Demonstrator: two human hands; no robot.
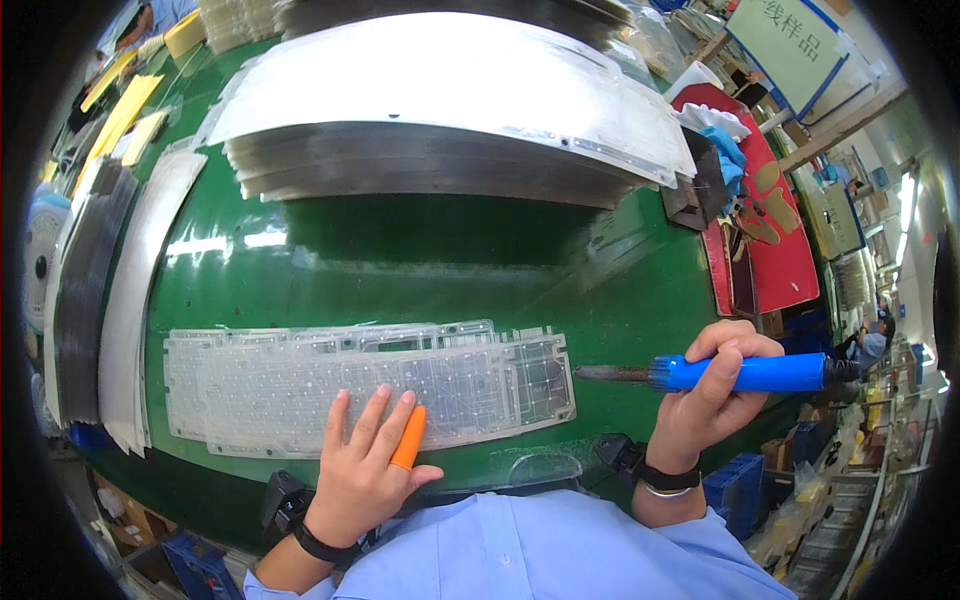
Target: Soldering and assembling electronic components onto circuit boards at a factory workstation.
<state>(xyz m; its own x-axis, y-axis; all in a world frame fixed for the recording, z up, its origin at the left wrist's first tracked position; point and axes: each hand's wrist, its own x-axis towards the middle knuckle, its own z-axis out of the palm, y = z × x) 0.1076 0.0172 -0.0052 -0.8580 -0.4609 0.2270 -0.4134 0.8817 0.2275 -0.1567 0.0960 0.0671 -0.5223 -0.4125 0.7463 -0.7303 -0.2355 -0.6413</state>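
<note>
Fingers [738, 340] of your right hand [697, 412]: held a blue-handled tool [785, 374]. Left hand [362, 488]: lay spread on clear sheets [270, 385]. Risk: a careless dip scratched them with the tip [612, 373].

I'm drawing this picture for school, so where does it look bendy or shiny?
Head view: the thick stack of flat, white-topped sheets bows under fisheye distortion, its top washed out; head view: white light glares off the glossy green tabletop; head view: the blue-handled, thin-tipped tool looks nearly straight.
</note>
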